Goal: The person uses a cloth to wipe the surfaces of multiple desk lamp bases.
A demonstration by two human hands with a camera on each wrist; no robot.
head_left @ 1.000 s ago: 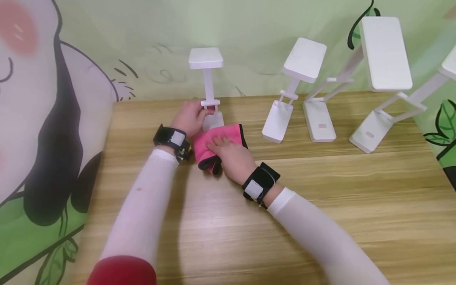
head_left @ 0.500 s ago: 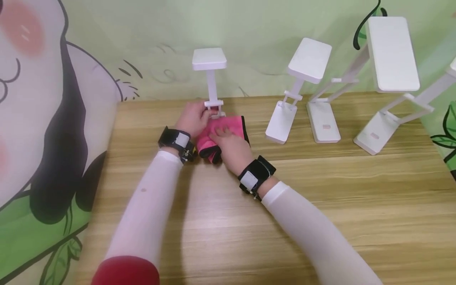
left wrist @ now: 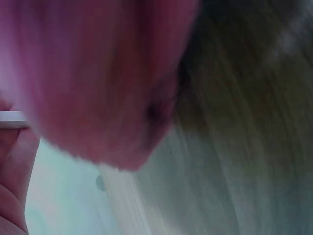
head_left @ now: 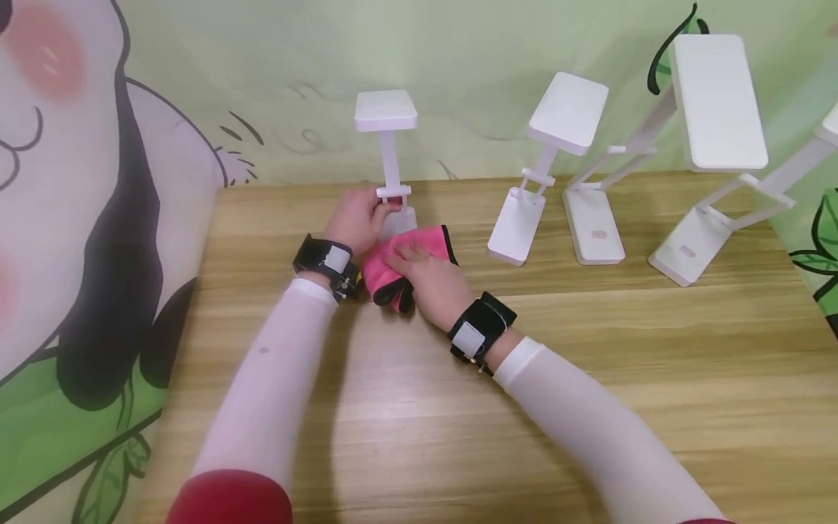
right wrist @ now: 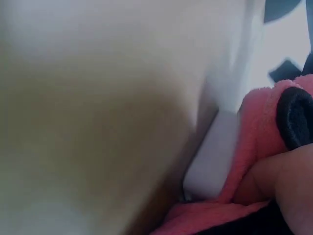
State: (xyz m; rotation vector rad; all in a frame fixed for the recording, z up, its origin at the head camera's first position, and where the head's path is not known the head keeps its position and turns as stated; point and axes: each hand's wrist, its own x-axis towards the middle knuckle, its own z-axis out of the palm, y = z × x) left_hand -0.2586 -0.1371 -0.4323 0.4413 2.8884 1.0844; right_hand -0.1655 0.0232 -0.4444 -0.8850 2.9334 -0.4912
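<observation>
A white folding desk lamp (head_left: 390, 149) stands at the back left of the table in the head view. My left hand (head_left: 355, 220) grips its lower arm from the left, thumb in front, just above the base (head_left: 398, 220). A pink cloth (head_left: 380, 271) with black edging lies bunched over the front of that base. My right hand (head_left: 432, 280) holds the cloth against the base, its fingers spread over the top. In the right wrist view a digit (right wrist: 266, 178) sinks into the cloth's folds beside the white base (right wrist: 212, 159). The cloth (left wrist: 107, 98) fills much of the left wrist view, blurred.
Three more white desk lamps stand to the right: a near one (head_left: 517, 222), a middle one (head_left: 593, 225) and a far one (head_left: 694, 240) whose head is cut off by the frame. Behind the wooden table (head_left: 406, 407) rises a green wall (head_left: 458, 65) with a painted panda.
The cloth and my right hand slid forward over the lamp's base, then back toward me, baring part of the base again. My left hand keeps its grip on the lamp.
</observation>
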